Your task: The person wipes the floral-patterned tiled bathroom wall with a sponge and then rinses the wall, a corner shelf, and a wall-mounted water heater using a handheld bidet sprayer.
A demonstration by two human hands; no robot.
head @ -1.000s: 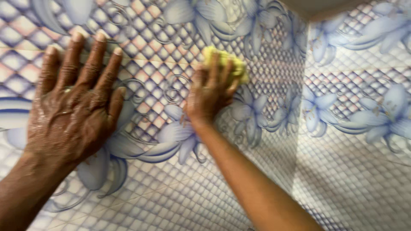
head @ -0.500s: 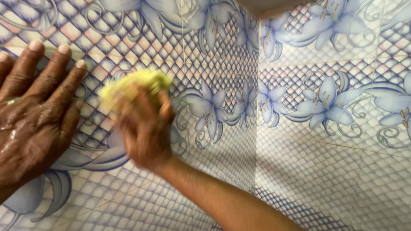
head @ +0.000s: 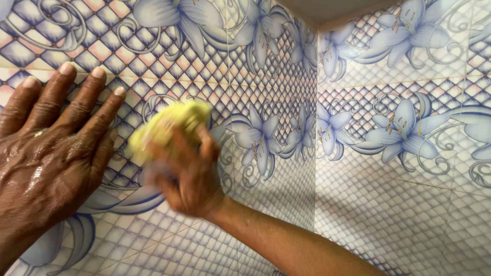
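Left hand (head: 48,153): flat, fingers spread, palm pressed on tiled wall (head: 409,204), wet, holding nothing.
Right hand (head: 186,174): blurred, curled around yellow sponge (head: 166,125), forearm angled up from lower right.
Sponge: against wall, just beside left fingers.

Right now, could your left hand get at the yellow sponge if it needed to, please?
Probably yes. The left hand lies flat on the tiled wall just beside the sponge, nothing between them. The right hand already grips the sponge, so only its top edge is free.
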